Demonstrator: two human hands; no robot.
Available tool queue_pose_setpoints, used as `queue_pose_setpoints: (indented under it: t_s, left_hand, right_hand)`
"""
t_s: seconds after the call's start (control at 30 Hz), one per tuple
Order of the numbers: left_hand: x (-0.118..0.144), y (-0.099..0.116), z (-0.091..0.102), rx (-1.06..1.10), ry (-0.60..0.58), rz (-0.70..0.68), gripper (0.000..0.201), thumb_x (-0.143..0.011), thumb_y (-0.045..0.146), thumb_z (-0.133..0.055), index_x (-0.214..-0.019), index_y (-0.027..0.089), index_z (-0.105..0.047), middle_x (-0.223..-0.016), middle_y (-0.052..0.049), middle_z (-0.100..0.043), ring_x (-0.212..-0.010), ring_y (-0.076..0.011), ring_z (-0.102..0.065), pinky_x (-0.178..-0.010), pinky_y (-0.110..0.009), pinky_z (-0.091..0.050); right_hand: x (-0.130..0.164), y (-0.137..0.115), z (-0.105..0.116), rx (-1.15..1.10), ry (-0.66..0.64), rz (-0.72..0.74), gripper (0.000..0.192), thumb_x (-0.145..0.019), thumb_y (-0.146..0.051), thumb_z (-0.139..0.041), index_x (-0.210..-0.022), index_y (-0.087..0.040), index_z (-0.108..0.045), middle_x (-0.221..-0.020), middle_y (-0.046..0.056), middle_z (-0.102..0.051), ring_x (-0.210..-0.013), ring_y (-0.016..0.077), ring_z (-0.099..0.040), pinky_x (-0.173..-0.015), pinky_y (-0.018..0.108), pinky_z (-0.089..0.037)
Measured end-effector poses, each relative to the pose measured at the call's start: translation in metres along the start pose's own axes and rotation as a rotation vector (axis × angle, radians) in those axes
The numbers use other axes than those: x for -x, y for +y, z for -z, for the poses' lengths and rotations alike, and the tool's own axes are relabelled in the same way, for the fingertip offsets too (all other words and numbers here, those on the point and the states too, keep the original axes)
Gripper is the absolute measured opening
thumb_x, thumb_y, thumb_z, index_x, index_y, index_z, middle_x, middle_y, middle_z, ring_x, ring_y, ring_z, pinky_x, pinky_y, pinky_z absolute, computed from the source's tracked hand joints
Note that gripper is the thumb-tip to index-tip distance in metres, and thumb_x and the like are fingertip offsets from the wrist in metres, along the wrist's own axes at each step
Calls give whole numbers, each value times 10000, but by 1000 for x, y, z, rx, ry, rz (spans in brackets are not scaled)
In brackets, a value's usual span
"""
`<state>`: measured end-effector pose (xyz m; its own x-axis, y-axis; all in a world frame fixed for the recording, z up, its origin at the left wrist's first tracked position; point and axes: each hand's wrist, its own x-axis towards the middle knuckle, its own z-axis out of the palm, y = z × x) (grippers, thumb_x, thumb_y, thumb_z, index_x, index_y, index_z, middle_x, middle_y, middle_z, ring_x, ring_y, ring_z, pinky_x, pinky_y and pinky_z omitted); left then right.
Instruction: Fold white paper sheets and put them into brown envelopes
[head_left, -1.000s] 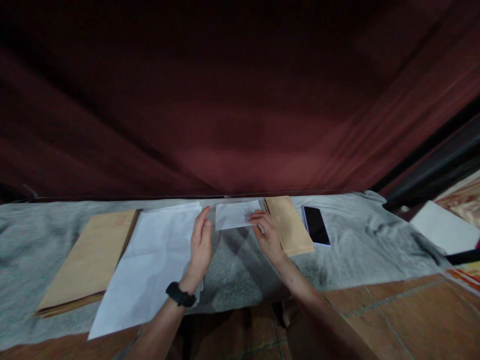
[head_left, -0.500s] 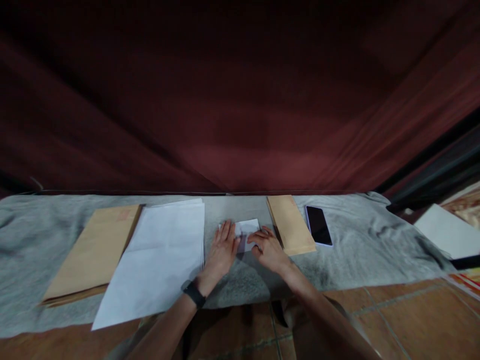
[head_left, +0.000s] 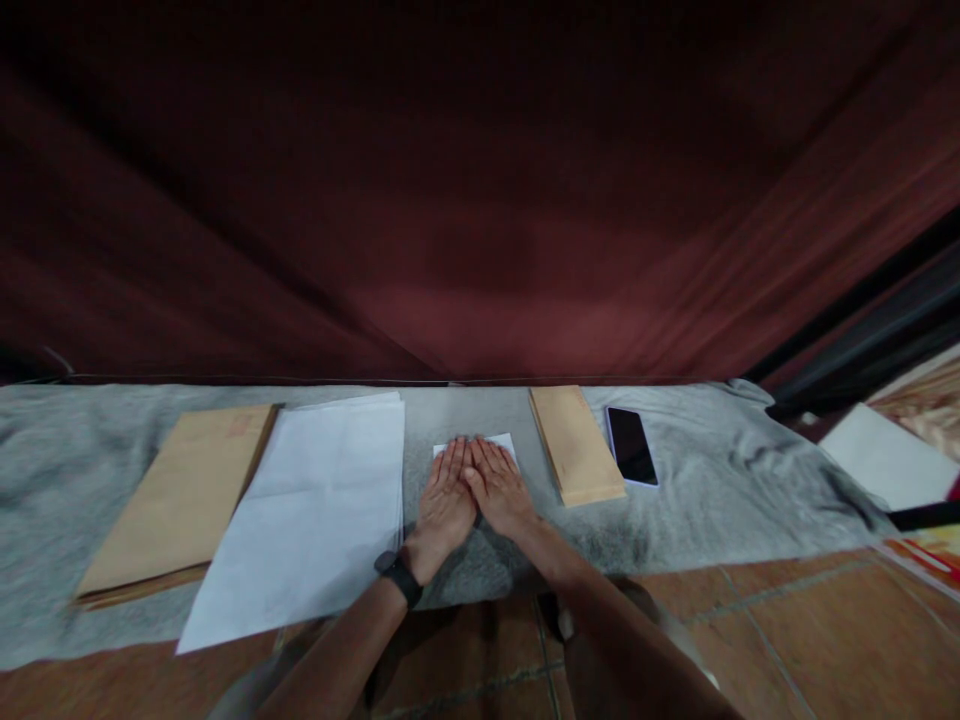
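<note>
The dark red curtain (head_left: pixel 480 200) fills the far half of the view; nothing readable in it. The grey cloth (head_left: pixel 720 490) runs left to right under everything.

Change: a second ago your hands were apart at the ends of a wide white strip held near the curtain. Now that folded white paper (head_left: pixel 487 444) is far smaller and lies flat on the cloth, centre. Your left hand (head_left: pixel 444 497) and right hand (head_left: pixel 498 487) are side by side on it, palms down, fingers spread flat and touching along the inner edges. That reads as pressing a fresh fold; a judgement.

Hidden: most of the folded paper is under your palms, only its far edge and corners show, so fold count can't be told.

Left: the big white sheets (head_left: pixel 315 510), then the large brown envelope (head_left: pixel 180 490), its near edge dim. Right: the small brown envelope (head_left: pixel 576 444), then the phone (head_left: pixel 631 446), screen dark. A black wristband (head_left: pixel 399 577) is on your left wrist. Far right, a white sheet (head_left: pixel 885 455) is cut off by the frame edge.
</note>
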<state>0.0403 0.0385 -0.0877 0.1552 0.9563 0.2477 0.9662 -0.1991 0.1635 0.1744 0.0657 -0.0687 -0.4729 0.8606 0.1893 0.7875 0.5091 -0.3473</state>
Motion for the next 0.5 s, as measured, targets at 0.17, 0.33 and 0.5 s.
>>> queue_pose_setpoints:
  t_s: [0.17, 0.33, 0.5]
  left_hand:
    - [3, -7, 6, 25, -8, 66, 594, -997, 239, -294, -1551, 51, -396, -1626, -196, -394, -1545, -280, -306, -1260, -490, -296]
    - [8, -13, 5, 26, 14, 105, 607, -1018, 322, -307, -1544, 31, -391, -1622, -213, -389, -1538, -296, -320, -1254, -500, -304]
    - [11, -15, 6, -6, 35, 143, 642, -1024, 396, -333, -1553, 36, -375, -1625, -208, -387, -1532, -302, -334, -1244, -494, -318]
  right_hand:
    - [4, 8, -4, 75, 51, 37, 518, -1104, -351, -315, -1556, -130, -435, -1628, 100, -400, -1530, 226, -340, -1271, 444, -262]
    - [7, 18, -9, 128, 129, 34, 511, -1086, -335, -394, -1550, -125, -440, -1615, 134, -418, -1516, 260, -366, -1242, 484, -298]
    - [11, 28, -11, 183, 182, 13, 527, -1081, -343, -416, -1537, -80, -449, -1605, 168, -425, -1497, 296, -394, -1219, 494, -327]
